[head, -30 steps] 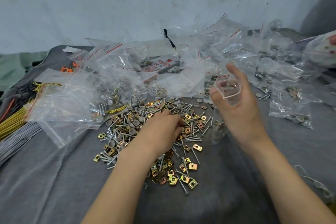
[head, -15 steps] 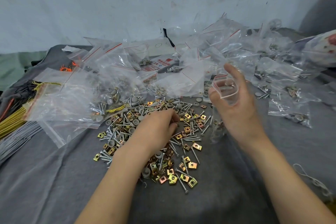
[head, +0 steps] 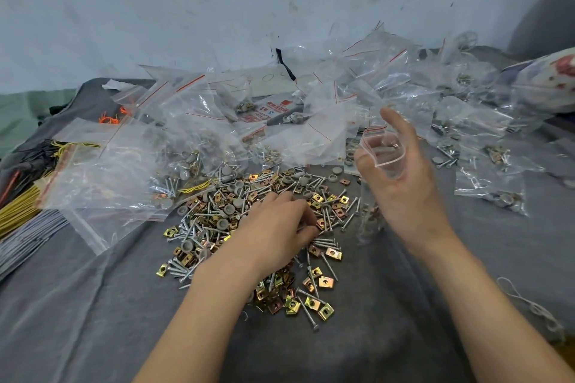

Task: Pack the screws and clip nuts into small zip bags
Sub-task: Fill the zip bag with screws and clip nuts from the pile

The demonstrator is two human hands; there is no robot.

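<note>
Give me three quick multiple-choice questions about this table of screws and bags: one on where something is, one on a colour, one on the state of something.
1. Where is the left hand?
A. on the loose pile of hardware
B. on a yellow wire bundle
C. raised against the wall

2. What colour are the clip nuts?
A. blue
B. gold
C. white

3. How is the small zip bag in the right hand?
A. sealed, lying flat on the cloth
B. torn in two
C. held up, mouth open

Answers:
1 A, its fingers reach down into the loose parts.
2 B, they shine brassy gold among the silver screws.
3 C, thumb and fingers spread its rim into a loop above the table.
</note>
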